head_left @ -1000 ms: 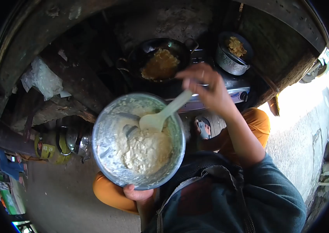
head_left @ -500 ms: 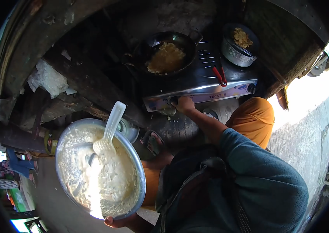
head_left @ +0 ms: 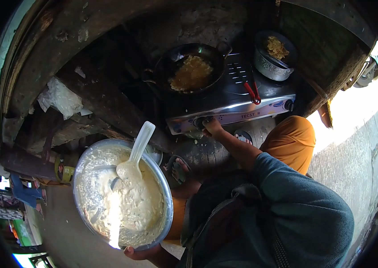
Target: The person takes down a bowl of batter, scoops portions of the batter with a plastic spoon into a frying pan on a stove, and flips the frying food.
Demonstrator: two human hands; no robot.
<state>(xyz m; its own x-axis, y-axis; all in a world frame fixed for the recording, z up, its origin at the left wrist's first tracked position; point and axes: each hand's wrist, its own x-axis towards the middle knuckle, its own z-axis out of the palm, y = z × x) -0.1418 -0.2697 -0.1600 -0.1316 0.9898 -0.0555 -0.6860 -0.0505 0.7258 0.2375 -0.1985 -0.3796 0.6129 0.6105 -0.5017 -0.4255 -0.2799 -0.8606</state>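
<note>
My left hand [head_left: 141,253] grips the bottom rim of a metal bowl [head_left: 168,210] of pale, lumpy batter [head_left: 137,201]. A translucent plastic spoon [head_left: 142,143] rests in the batter, its handle leaning over the far rim. My right hand [head_left: 212,127] has its fingers closed on the left knob [head_left: 201,121] of the gas stove [head_left: 233,114]. On the left burner, a dark wok [head_left: 218,56] holds a browned, flat piece of food [head_left: 192,73] in oil.
A metal pot [head_left: 271,69] on the stove's right side bears fried food [head_left: 277,48]. Red-handled tongs [head_left: 252,93] lie between pot and wok. A plastic bag [head_left: 62,98] sits on the wooden beams at left. My orange-clad knee [head_left: 290,138] is right of my forearm.
My right hand has left the spoon and moved down to the stove knob. The bowl in my left hand has shifted left and lower in view, with the spoon resting in it.
</note>
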